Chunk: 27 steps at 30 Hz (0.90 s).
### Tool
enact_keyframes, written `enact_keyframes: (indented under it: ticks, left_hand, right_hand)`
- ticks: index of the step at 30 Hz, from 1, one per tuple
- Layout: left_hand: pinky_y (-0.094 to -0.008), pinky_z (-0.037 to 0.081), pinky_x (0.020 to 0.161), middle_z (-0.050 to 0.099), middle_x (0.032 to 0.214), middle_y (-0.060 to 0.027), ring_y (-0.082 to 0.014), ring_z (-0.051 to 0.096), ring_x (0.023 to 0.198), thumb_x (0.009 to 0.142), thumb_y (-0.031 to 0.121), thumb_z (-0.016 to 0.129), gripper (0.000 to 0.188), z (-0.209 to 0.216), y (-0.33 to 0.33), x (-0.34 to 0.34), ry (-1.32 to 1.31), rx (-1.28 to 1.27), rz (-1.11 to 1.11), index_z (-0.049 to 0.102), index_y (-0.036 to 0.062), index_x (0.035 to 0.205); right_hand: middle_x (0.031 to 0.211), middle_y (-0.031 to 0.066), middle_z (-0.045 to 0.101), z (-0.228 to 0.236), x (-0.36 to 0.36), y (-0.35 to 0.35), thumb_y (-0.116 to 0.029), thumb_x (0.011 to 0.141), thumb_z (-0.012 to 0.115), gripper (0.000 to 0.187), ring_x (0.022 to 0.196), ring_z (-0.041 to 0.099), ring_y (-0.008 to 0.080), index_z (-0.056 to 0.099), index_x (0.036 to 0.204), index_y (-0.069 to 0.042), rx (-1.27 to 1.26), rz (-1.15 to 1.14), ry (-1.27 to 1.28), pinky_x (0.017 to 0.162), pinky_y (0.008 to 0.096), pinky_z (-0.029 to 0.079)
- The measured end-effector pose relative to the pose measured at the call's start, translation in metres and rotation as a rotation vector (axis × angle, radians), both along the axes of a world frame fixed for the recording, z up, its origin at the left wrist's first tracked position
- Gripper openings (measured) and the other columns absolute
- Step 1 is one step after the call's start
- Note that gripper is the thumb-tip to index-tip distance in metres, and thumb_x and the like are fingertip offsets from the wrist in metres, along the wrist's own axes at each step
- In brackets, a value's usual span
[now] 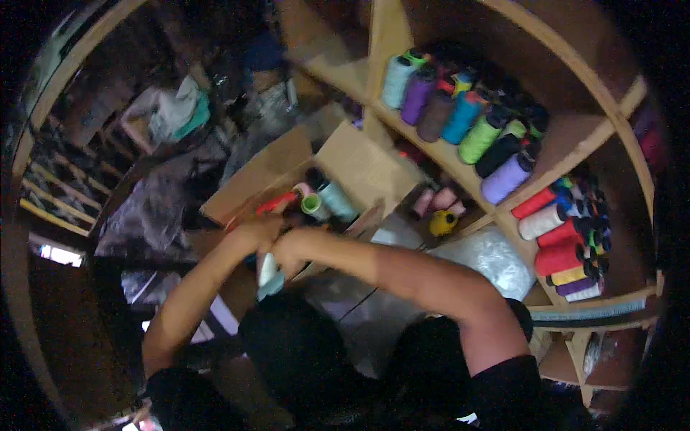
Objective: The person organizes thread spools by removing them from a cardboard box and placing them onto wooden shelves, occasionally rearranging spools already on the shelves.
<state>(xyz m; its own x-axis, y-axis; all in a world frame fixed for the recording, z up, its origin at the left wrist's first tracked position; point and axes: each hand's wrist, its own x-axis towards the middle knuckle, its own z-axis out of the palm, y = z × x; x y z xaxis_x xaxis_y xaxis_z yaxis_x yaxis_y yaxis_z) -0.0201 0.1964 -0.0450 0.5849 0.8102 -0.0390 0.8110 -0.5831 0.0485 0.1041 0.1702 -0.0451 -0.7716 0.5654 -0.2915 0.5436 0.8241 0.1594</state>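
My two hands meet over the near edge of an open cardboard box (363, 161). Between them a pale thread spool (267, 271) with a light blue-grey lower end points down toward me. My left hand (260, 234) is closed at its upper end. My right hand (293, 251) presses in from the right side, its fingers curled against the same spool. Fingertips are partly hidden and blurred. Inside the box, just beyond my hands, lie a pale blue thread spool (335, 200), a green-rimmed spool (313, 206) and something red (277, 202).
Wooden shelving (496, 215) on the right holds thread cones in many colours, among them a lavender cone (507, 177) and a red cone (559, 258). A clear plastic bag (496, 262) bulges below. Crumpled plastic (154, 215) and cloth (176, 108) are piled at left.
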Motion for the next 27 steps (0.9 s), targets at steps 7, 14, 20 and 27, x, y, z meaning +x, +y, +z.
enact_keyframes:
  ticks: [7,14,20,27]
  left_hand:
    - [-0.0447,0.048,0.080,0.050,0.117,-0.0156,-0.0357,0.058,0.095,0.075,0.020,0.058,0.045,-0.114,-0.105,-0.058,0.052,0.022,0.147,0.050,0.0087,0.118]
    - [-0.0418,0.046,0.084,0.055,0.115,-0.0148,-0.0365,0.058,0.096,0.078,0.034,0.060,0.050,-0.128,-0.118,-0.020,-0.677,-0.186,-0.042,0.051,0.0061,0.118]
    - [-0.0384,0.045,0.086,0.058,0.111,-0.0143,-0.0304,0.058,0.099,0.070,0.031,0.069,0.051,-0.124,-0.209,-0.095,-0.490,-0.354,0.303,0.057,0.0067,0.112]
    - [-0.0334,0.046,0.082,0.064,0.097,-0.0115,-0.0229,0.060,0.093,0.057,0.028,0.081,0.055,-0.062,-0.281,-0.176,-0.554,-0.244,0.623,0.061,0.0041,0.103]
  right_hand:
    - [0.085,0.0155,0.066,-0.019,-0.020,-0.063,-0.046,0.066,0.070,0.048,0.084,0.063,0.0309,0.069,0.086,-0.002,-0.098,0.134,-0.005,0.075,0.0411,0.050]
    - [0.083,0.0171,0.064,0.040,0.038,-0.096,-0.048,0.068,0.069,0.051,0.083,0.061,0.0328,0.066,0.085,0.000,-0.120,0.079,0.206,0.075,0.0392,0.048]
    - [0.094,0.0132,0.063,0.084,0.143,-0.117,-0.046,0.077,0.064,0.055,0.088,0.062,0.0269,0.056,0.109,-0.001,-0.415,0.125,0.837,0.073,0.0367,0.049]
    - [0.106,0.0174,0.058,0.120,0.225,-0.123,-0.036,0.092,0.046,0.051,0.093,0.061,0.0242,0.041,0.123,0.005,-0.736,-0.093,1.813,0.069,0.0332,0.051]
